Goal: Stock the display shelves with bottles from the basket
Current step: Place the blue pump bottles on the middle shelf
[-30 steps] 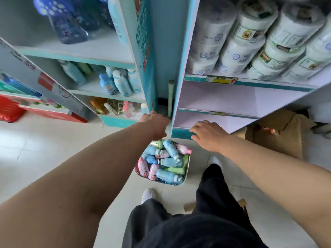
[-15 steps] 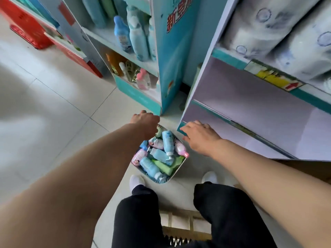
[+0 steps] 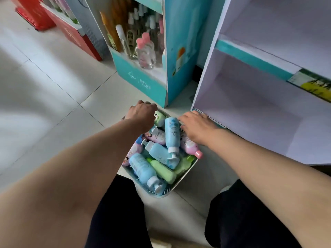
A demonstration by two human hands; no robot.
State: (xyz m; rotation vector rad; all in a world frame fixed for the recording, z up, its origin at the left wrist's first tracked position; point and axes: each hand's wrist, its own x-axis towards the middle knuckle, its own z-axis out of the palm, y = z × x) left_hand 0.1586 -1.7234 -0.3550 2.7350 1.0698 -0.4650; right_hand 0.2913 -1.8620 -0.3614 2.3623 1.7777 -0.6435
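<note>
A pale basket [image 3: 185, 179] sits on the tiled floor between my knees, filled with several blue, pink and green bottles lying on their sides. A blue bottle [image 3: 171, 133] lies on top, a pink one [image 3: 190, 146] sits against the right rim, and a green one [image 3: 163, 171] lies lower down. My left hand [image 3: 142, 114] is curled shut on the basket's far left corner. My right hand [image 3: 196, 126] grips the far right rim, its fingers next to the blue bottle. The white display shelf [image 3: 250, 111] to the right stands bare.
A teal cardboard display stand [image 3: 143, 83] with glass and pink-capped bottles is just beyond the basket. Red crates [image 3: 35, 17] and a red display base are at the far left. My legs in black trousers [image 3: 118, 212] flank the basket.
The view has dropped lower and closer to the floor. The basket looks larger and nearer, with both hands still at its far corners. The toilet rolls on the upper shelf are out of view.
</note>
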